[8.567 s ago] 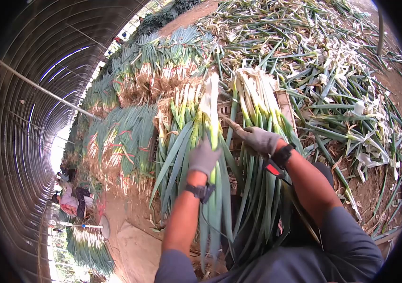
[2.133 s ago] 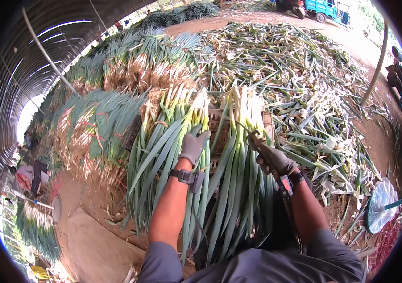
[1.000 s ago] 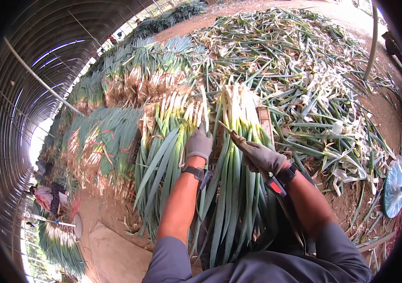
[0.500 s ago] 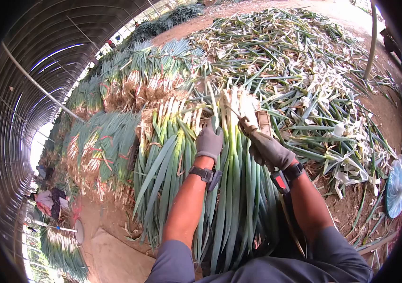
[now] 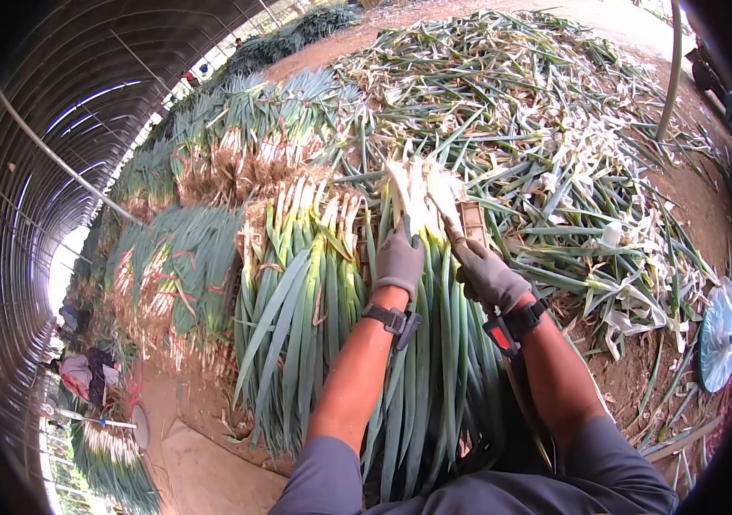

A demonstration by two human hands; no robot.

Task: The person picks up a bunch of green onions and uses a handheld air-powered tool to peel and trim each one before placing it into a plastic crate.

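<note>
My left hand point(image 5: 400, 260), in a grey glove, is closed around a green onion point(image 5: 398, 187) whose white end points away from me. It lies against a pile of peeled green onions point(image 5: 422, 300), with bright white ends at the far side and long green leaves hanging toward my body. My right hand point(image 5: 488, 273), also gloved, is closed at the right edge of this pile. A thin, narrow piece juts from its fingertips over the white stems; I cannot tell what it is. Left of my left hand lie unpeeled green onions point(image 5: 297, 292) with brownish roots.
A brown crate point(image 5: 472, 221) shows behind my right hand. Beyond it spreads a heap of stripped leaves point(image 5: 537, 146). Tied onion bundles point(image 5: 185, 257) are stacked at the left. A metal pole point(image 5: 671, 77) stands at the right, near a plastic-covered disc point(image 5: 722, 335).
My left hand has moved right with the green onion, bringing it against the peeled pile. My right hand has shifted slightly left and down. The view has tilted a little.
</note>
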